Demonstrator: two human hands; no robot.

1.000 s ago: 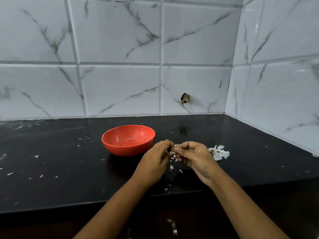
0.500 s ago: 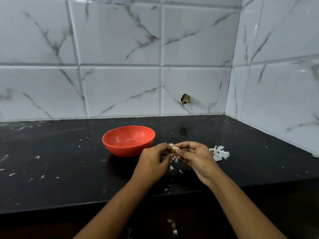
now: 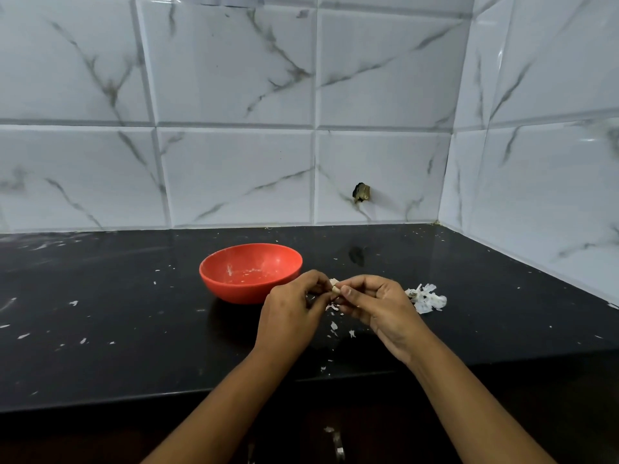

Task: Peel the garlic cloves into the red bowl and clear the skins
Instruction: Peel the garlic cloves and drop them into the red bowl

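White tiles with grey marble veining cover the back wall (image 3: 234, 78) across the upper half of the frame. They meet a matching side wall (image 3: 542, 145) in a corner at the upper right. Right of centre, a small dark hole (image 3: 361, 193) breaks one low tile. Below runs a glossy black desk (image 3: 100, 329), dimly mirroring the tiles along its far edge. A dark cabinet front (image 3: 469, 430) with a metal handle (image 3: 338, 445) fills the bottom edge. Soft glare sits on the topmost tiles.

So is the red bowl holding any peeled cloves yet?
Nearly empty: the red bowl stands upright, with only pale flecks on its floor and no whole cloves visible.
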